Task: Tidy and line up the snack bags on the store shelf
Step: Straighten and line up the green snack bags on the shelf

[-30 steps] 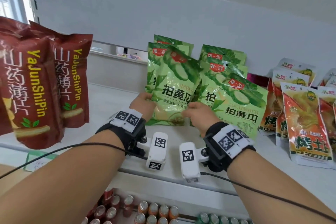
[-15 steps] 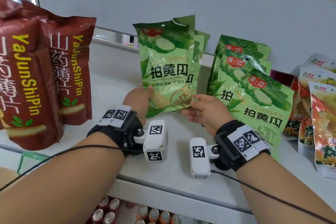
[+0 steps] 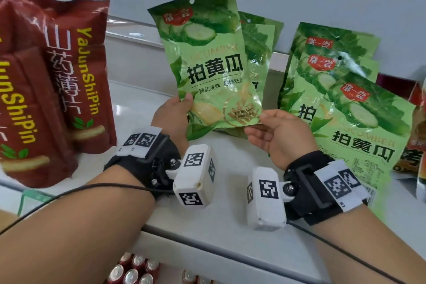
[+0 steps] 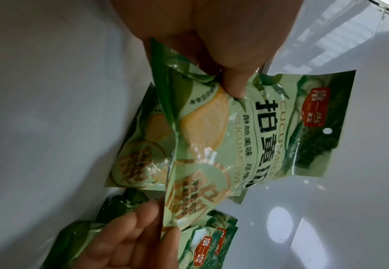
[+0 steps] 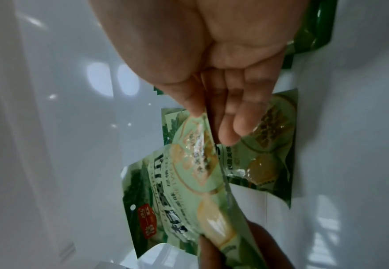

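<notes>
Both hands hold one green cucumber snack bag (image 3: pixel 207 60) upright above the white shelf (image 3: pixel 136 108). My left hand (image 3: pixel 184 105) grips its lower left edge, thumb on the front. My right hand (image 3: pixel 259 120) pinches its lower right corner. In the left wrist view the thumb of my left hand (image 4: pixel 233 87) presses the bag (image 4: pixel 258 138), and my right hand (image 4: pixel 147 223) holds the near corner. The right wrist view shows my right hand (image 5: pixel 209 120) pinching the bag (image 5: pixel 184 182). More green bags (image 3: pixel 260 53) lean behind it.
A second overlapping stack of green bags (image 3: pixel 359 122) leans at the right, with orange bags (image 3: pixel 412 152) beyond. Tall red-brown bags (image 3: pixel 76 76) stand at the left. Drink cans (image 3: pixel 133 272) fill the shelf below. A raised ledge (image 3: pixel 138 34) runs along the back.
The front green bag has been lifted off the left stack and raised upright in both hands. The view has moved closer to the shelf.
</notes>
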`<move>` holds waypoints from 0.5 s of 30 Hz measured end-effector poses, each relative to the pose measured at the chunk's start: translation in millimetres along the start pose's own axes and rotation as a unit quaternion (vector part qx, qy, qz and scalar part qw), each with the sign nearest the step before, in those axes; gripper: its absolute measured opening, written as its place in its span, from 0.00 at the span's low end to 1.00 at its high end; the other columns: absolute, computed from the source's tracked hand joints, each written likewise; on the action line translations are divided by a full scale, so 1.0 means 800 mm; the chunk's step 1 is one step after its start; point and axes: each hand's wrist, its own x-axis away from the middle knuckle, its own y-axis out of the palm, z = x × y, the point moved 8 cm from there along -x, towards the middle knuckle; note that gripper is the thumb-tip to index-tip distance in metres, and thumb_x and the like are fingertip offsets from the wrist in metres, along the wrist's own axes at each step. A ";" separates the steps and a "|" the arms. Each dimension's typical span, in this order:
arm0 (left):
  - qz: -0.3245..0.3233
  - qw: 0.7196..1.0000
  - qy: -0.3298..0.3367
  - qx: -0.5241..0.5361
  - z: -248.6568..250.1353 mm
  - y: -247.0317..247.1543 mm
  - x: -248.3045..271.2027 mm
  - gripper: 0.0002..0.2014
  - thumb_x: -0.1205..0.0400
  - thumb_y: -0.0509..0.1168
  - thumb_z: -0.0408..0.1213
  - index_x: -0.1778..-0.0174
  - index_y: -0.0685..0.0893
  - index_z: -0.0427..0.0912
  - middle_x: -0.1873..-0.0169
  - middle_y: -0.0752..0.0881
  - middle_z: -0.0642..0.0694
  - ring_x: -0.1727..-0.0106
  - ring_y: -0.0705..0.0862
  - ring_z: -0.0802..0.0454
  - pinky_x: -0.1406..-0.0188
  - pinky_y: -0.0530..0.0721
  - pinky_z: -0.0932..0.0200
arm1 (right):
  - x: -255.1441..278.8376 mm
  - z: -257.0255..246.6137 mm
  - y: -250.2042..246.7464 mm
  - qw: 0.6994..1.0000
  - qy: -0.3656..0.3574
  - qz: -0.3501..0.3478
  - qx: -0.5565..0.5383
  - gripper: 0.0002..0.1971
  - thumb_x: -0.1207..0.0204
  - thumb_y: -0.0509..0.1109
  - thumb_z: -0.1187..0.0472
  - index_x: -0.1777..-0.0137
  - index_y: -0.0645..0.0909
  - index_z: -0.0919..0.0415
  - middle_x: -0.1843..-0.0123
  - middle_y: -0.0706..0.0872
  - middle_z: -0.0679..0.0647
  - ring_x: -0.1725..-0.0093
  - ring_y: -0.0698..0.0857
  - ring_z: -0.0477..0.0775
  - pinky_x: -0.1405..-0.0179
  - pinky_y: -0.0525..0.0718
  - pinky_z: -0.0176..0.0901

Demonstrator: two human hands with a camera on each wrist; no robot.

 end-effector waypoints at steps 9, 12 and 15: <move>-0.044 0.998 0.018 -0.031 -0.002 0.013 0.005 0.08 0.16 0.64 0.39 0.56 0.88 0.46 0.58 0.92 0.44 0.53 0.90 0.43 0.55 0.90 0.48 | -0.003 -0.009 0.008 0.995 -0.051 -0.062 0.059 0.07 0.21 0.66 0.62 0.59 0.82 0.54 0.65 0.90 0.49 0.65 0.88 0.47 0.67 0.85 0.41; -0.065 0.996 0.007 -0.053 -0.007 0.020 0.008 0.08 0.17 0.65 0.40 0.58 0.88 0.48 0.53 0.91 0.41 0.46 0.88 0.39 0.40 0.83 0.38 | -0.007 -0.018 -0.004 0.996 -0.086 -0.009 0.037 0.12 0.18 0.63 0.64 0.63 0.81 0.55 0.71 0.88 0.46 0.69 0.86 0.47 0.67 0.86 0.42; -0.057 0.997 0.008 -0.045 -0.004 0.017 0.007 0.09 0.16 0.64 0.40 0.58 0.89 0.48 0.57 0.92 0.43 0.49 0.89 0.39 0.45 0.86 0.41 | -0.013 -0.022 -0.024 0.995 -0.088 0.037 -0.023 0.11 0.16 0.59 0.65 0.61 0.76 0.58 0.73 0.88 0.47 0.67 0.84 0.50 0.69 0.84 0.39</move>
